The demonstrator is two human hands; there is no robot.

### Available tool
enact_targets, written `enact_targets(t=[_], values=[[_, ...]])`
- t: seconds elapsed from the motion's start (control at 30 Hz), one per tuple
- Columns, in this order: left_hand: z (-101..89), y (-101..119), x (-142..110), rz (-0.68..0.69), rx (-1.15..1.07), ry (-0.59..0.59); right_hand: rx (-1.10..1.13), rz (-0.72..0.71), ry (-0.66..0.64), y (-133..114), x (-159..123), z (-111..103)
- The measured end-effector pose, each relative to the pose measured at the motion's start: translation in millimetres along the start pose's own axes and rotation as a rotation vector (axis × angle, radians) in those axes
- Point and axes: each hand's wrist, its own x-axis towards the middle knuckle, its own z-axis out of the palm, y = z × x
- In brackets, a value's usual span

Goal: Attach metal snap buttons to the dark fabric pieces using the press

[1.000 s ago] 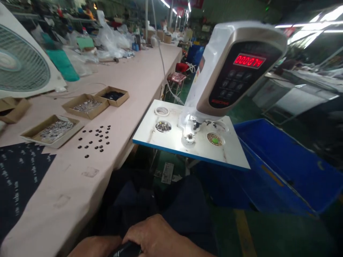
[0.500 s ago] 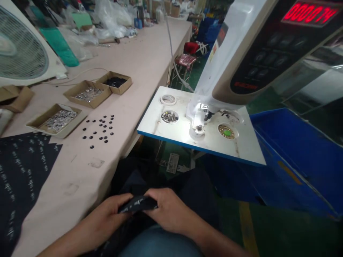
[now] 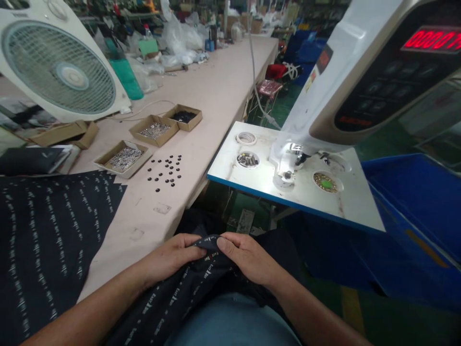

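Dark printed fabric point(image 3: 180, 293) with rows of pale lettering lies across my lap, its upper edge pinched up between both hands. My left hand point(image 3: 176, 254) is closed on that edge, thumb on top. Close beside it, my right hand point(image 3: 248, 257) grips the same edge, thumb pressed on the cloth. The fingers under the fabric are hidden. Beyond the hands stands a white snap-press machine point(image 3: 288, 163) with a red digit display point(image 3: 432, 39). Its white plate point(image 3: 248, 178) has round wells holding small metal parts.
On the table point(image 3: 212, 96) at left are scattered black snap caps point(image 3: 167, 173), a tray of metal pieces point(image 3: 144, 161), small cardboard boxes point(image 3: 169, 139), a fan point(image 3: 72, 77) and more printed fabric point(image 3: 46, 230). A blue bin point(image 3: 414, 202) stands at right.
The fabric edge has been raised and turned, so more of its lettering shows. Both hands have moved up slightly with it. My view has swung left, bringing in more of the fan.
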Motion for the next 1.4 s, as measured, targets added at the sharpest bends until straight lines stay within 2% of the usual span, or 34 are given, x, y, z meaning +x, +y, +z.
enact_targets(t=[0.13,0.33,0.5,0.57,0.67,0.77,0.9,1.03,1.13,1.23,1.4], values=[[-3.4,2,-3,0.015,-0.049,0.002,-0.174,-0.072,0.011,-5,1,1],[-7.2,7,-8,0.010,0.040,-0.016,-0.183,-0.043,-0.018,-9,2,5],[-10.8,16,-10,0.035,0.258,-0.158,-0.213,-0.074,0.008,-13,6,9],[-12.7,18,-10,0.061,0.393,-0.175,-0.222,-0.089,0.013,-14,7,10],[-13.5,20,-10,0.139,0.573,-0.134,-0.278,-0.103,0.028,-14,7,11],[-9.8,22,-11,0.234,0.640,-0.068,-0.326,-0.133,0.073,-12,8,12],[-1.0,18,-8,0.303,0.585,0.082,-0.335,-0.157,0.118,-10,7,10],[6.5,9,-2,0.258,0.477,0.195,-0.339,-0.124,0.049,-7,4,4],[11.6,4,2,0.251,0.403,0.198,-0.330,-0.099,0.018,-5,3,1],[14.7,3,5,0.223,0.305,0.189,-0.295,-0.071,0.049,-3,6,1],[12.1,0,9,0.196,0.172,0.083,-0.208,-0.039,0.122,-5,10,3]])
